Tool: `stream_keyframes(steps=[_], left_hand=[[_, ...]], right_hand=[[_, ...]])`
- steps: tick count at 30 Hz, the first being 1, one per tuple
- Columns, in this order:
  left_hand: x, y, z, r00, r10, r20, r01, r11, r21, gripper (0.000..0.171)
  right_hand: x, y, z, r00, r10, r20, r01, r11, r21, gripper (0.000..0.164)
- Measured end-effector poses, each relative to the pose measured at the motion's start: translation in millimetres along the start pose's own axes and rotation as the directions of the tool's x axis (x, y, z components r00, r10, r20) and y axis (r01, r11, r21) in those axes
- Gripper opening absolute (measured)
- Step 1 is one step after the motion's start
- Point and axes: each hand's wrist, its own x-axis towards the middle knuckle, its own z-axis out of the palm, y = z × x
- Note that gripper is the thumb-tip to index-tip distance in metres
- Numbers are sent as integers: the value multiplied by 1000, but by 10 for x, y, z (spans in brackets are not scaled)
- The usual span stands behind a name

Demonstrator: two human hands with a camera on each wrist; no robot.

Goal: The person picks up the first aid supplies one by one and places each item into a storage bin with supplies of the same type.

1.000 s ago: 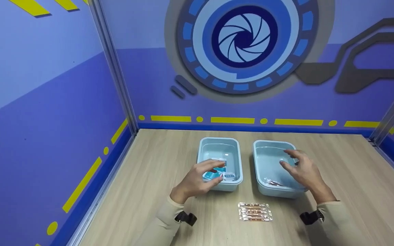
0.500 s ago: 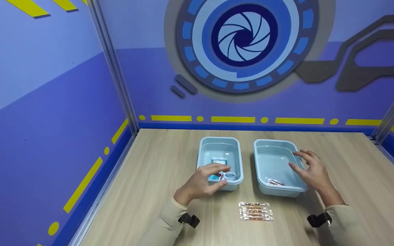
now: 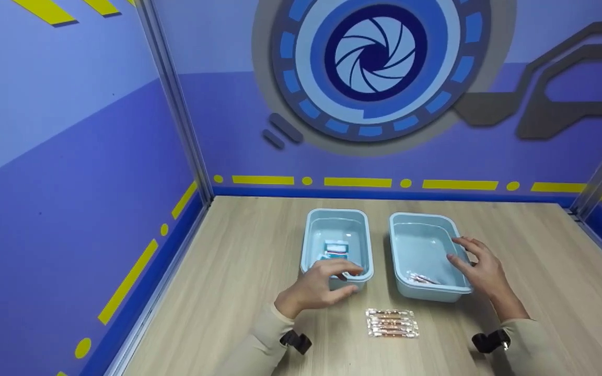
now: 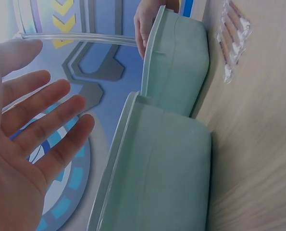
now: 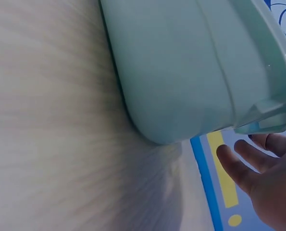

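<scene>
My left hand (image 3: 319, 287) hovers at the front of the left light-blue bin (image 3: 310, 230), fingers spread and holding nothing. In the left wrist view its fingers (image 4: 61, 144) stand apart from the bin wall. My right hand (image 3: 484, 271) is at the right side of the other light-blue bin (image 3: 400, 243), its fingers loosely bent near the rim; contact is hard to tell. In the left bin lie small teal-and-white packets (image 3: 336, 248), partly hidden by the hand. Clear-wrapped sticks (image 3: 421, 278) lie in the right bin's front corner.
A clear pack of brown swab-like sticks (image 3: 392, 324) lies on the wooden table (image 3: 243, 250) in front of the bins. A printed blue wall (image 3: 228, 130) stands behind, with a side wall (image 3: 71, 183) at left.
My left hand has drifted right and slightly nearer, uncovering more of the packets. My right hand has moved right, from over the right bin to its right rim. The bins look unmoved.
</scene>
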Motion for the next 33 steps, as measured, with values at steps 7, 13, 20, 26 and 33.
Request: stream_keyframes(steps=[7,13,20,26,33], left_hand=[[25,48,145,996,16,87,-17,1000,5,30],[24,73,270,990,10,138,-15,999,33,31],[6,53,427,981,9,196,-17,999,37,32],[-16,-24,565,977,30,211,-45,997,70,34],[-58,-56,638,971,-25,237,13,999,51,36]], right_hand=[[-23,9,-4,996,77,46,-79,995,55,65],[-17,58,-3,985,126,114,-139,983,118,70],[-20,106,-1,981,124,150,-152,969,197,66],[-28,123,2,978,135,161,-170,959,227,67],[-37,145,14,981,114,156,-152,954,259,64]])
